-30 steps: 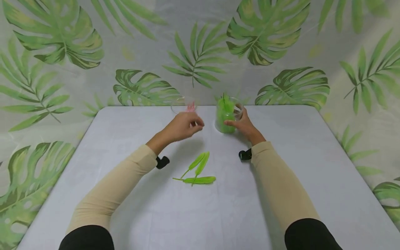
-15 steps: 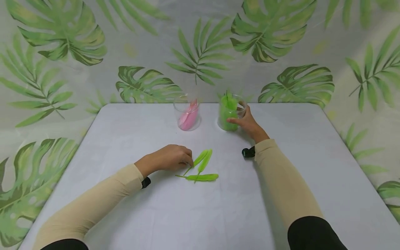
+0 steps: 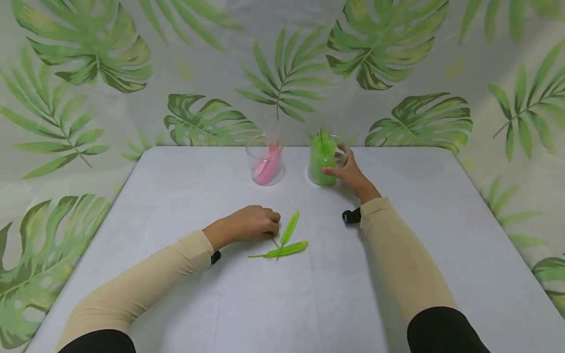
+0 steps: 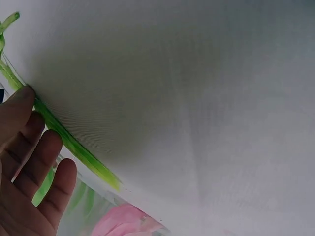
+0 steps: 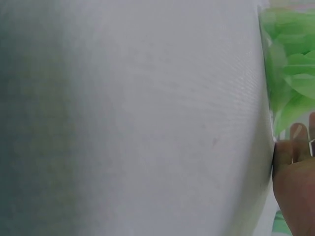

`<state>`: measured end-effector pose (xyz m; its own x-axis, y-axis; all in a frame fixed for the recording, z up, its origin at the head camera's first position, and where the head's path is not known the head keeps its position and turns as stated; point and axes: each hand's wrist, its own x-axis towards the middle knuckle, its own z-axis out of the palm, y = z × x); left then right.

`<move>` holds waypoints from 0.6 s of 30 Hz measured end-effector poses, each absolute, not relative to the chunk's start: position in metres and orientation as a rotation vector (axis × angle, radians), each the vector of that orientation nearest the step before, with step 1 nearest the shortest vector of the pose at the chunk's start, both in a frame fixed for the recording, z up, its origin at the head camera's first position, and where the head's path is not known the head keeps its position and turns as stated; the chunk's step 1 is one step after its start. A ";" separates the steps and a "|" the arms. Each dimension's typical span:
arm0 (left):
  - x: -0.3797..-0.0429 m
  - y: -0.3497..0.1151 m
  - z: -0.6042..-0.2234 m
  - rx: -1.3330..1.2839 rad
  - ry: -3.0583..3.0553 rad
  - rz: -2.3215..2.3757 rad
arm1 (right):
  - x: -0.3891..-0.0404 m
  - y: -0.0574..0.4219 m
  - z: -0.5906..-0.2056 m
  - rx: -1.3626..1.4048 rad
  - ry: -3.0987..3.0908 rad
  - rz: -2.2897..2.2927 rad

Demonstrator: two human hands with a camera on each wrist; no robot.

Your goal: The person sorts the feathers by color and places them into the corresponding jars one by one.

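At the middle of the table my left hand (image 3: 253, 223) pinches a green feather (image 4: 78, 147) between thumb and fingertips. From the head, the hand hides most of that feather. Two more green feathers lie crossed just right of it, one slanting up (image 3: 290, 228) and one nearly level (image 3: 287, 250). My right hand (image 3: 350, 174) grips the side of a clear plastic cup (image 3: 314, 171) at the back of the table. Bunched green feathers (image 3: 324, 157) stand inside that cup, and the right wrist view shows them close beside the fingers (image 5: 299, 140).
A second clear cup (image 3: 251, 157) with pink feathers (image 3: 267, 169) leaning inside stands left of the green one. Both are near the far edge of the white-covered table (image 3: 198, 176). A leaf-printed cloth (image 3: 300, 59) hangs behind.
My left hand has come down from beside the pink feathers' cup to the loose green feathers and taken one. The level feather has tilted slightly. The right hand keeps its grip.
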<state>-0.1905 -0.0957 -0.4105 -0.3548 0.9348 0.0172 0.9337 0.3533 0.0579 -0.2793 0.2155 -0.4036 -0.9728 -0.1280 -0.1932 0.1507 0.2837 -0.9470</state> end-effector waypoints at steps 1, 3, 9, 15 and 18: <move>-0.191 -0.096 -0.411 1.761 2.569 0.088 | -0.279 0.215 -0.404 0.024 2.322 -1.750; -0.191 -0.095 -0.413 1.720 2.571 0.099 | -0.279 0.215 -0.404 0.032 2.318 -1.752; -0.196 -0.095 -0.414 1.547 2.597 0.269 | -0.278 0.214 -0.403 0.030 2.310 -1.754; -0.207 -0.089 -0.405 1.362 2.612 0.703 | -0.276 0.214 -0.402 0.024 2.310 -1.741; -0.213 -0.085 -0.398 1.299 2.567 1.014 | -0.275 0.216 -0.402 0.012 2.314 -1.735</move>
